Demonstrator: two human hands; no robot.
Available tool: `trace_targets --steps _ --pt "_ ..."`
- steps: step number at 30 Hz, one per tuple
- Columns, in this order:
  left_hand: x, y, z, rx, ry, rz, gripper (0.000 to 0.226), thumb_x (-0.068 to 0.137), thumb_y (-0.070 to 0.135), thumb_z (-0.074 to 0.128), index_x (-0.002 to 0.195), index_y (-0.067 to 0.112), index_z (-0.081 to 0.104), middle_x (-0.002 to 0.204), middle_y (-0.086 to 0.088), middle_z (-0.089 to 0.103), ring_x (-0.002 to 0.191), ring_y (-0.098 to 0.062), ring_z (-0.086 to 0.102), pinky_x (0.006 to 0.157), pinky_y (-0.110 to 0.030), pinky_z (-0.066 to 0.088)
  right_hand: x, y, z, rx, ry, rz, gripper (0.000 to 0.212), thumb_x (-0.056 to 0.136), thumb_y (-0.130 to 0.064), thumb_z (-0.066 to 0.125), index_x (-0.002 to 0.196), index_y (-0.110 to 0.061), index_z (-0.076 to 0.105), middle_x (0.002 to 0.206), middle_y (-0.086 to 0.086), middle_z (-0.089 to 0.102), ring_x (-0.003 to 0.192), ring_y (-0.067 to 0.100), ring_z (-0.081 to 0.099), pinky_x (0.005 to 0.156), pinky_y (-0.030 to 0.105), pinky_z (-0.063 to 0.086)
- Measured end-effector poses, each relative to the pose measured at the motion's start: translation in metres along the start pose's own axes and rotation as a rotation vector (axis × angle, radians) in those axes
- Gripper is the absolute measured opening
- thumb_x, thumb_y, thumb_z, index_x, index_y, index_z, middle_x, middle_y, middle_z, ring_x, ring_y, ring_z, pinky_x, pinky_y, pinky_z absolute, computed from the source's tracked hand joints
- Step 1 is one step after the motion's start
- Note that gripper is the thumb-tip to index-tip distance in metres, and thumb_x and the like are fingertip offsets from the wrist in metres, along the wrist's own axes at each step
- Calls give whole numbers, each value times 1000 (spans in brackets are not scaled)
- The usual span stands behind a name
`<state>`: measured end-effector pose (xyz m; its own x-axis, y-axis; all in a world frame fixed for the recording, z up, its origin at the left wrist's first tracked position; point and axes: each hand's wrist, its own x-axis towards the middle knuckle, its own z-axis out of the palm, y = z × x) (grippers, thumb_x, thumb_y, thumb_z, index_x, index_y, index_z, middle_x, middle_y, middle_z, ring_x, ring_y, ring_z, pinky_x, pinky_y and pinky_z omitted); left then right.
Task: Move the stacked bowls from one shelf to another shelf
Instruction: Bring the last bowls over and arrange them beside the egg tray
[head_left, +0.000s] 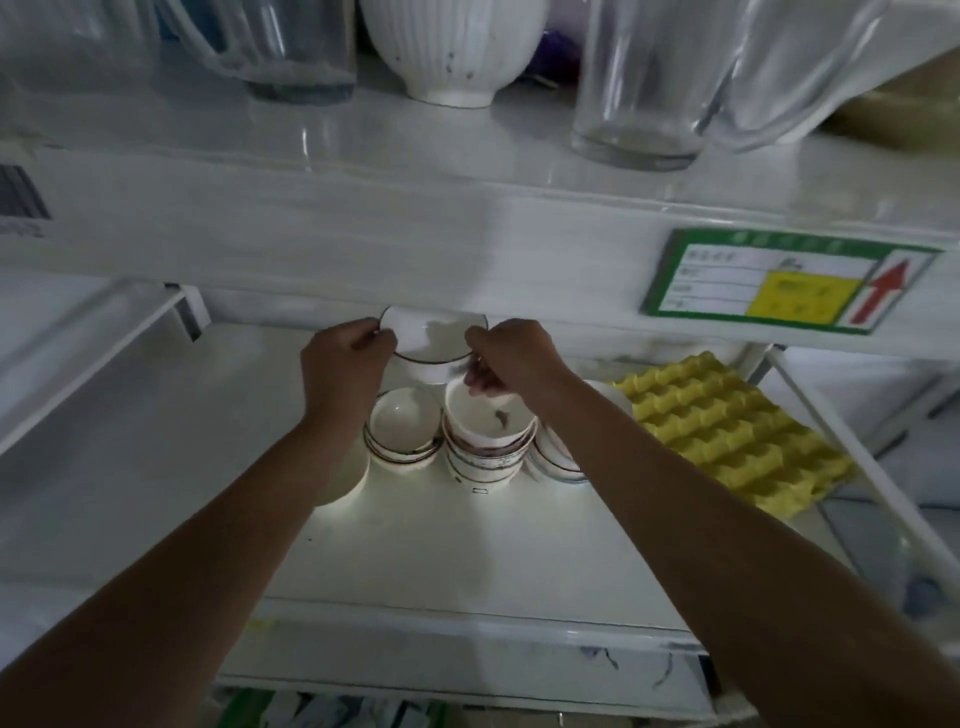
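A white bowl with a dark rim (434, 340) sits at the back of the lower shelf (467, 561), and both my hands grip its rim. My left hand (345, 364) pinches the left edge, my right hand (506, 358) the right edge. In front of it stand a low stack of shallow bowls (402, 428), a taller stack of white bowls with a fish mark (488, 439), and another stack (553, 452) partly hidden under my right forearm. I cannot tell whether the held bowl rests on others.
A yellow egg tray (737, 431) lies at the right of the lower shelf. The upper shelf (415, 156) carries glass jugs (644, 83), a ribbed white bowl (452, 47) and a green label (779, 280) on its front edge. A white bracket (104, 332) slopes at left.
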<state>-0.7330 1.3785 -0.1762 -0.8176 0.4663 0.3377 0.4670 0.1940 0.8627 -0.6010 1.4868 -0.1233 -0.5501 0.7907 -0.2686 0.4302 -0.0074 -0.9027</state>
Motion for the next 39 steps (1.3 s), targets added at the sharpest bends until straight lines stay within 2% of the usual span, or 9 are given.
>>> trace_targets --steps 4,8,10,13,16,23,28,34,39 --pt "-14 36 75 37 -169 46 36 71 31 58 66 -2 47 65 -26 47 56 -18 41 55 -30 31 -3 24 -76 -42 108 83 25 95 -5 44 74 -2 56 30 0 52 21 6 45 30 11 35" --pt "-34 51 130 111 -361 22 42 68 42 52 65 1 60 62 -18 60 69 -30 63 60 -32 43 5 64 -125 -76 244 132 33 91 -9 53 62 5 62 39 7 60 31 15 55 44 23 50" --pt "-42 51 146 160 -414 23 42 67 44 51 53 5 50 54 -13 55 72 -34 63 61 -34 43 6 79 -138 -45 275 170 30 89 -7 55 62 3 60 40 7 61 32 17 57 47 27 54" --pt "-52 42 159 228 -423 92 42 67 47 51 46 12 44 46 -7 45 72 -36 62 61 -32 39 7 96 -146 -58 271 213 27 91 -10 56 65 -2 57 42 6 61 28 12 56 33 19 47" --pt "-55 33 166 302 -433 101 48 66 54 52 68 10 71 72 -13 66 86 -36 63 76 -36 49 11 110 -146 -40 274 267 19 90 -9 57 73 0 58 50 11 60 28 15 57 33 18 45" --pt "-56 24 172 412 -395 195 39 80 47 65 100 16 77 108 -4 69 121 -28 50 98 -33 38 24 127 -145 -120 265 257 31 88 -15 54 86 10 71 71 24 71 37 20 55 41 20 42" --pt "-56 22 175 407 -389 213 38 83 45 65 99 12 74 104 -5 69 120 -28 48 97 -33 38 26 128 -149 -208 276 233 39 91 -27 55 63 -1 60 58 17 63 40 21 50 45 23 44" --pt "-56 22 174 396 -395 207 41 84 43 65 104 8 72 109 -7 68 121 -28 47 101 -34 35 27 132 -151 -234 234 279 46 94 -43 50 71 -3 60 64 15 65 45 23 57 43 19 45" --pt "-54 21 174 439 -401 262 41 86 46 61 103 11 73 103 -7 68 120 -28 46 99 -36 38 30 136 -144 -156 198 317 34 96 -33 49 88 -1 60 64 14 61 41 22 57 40 23 48"
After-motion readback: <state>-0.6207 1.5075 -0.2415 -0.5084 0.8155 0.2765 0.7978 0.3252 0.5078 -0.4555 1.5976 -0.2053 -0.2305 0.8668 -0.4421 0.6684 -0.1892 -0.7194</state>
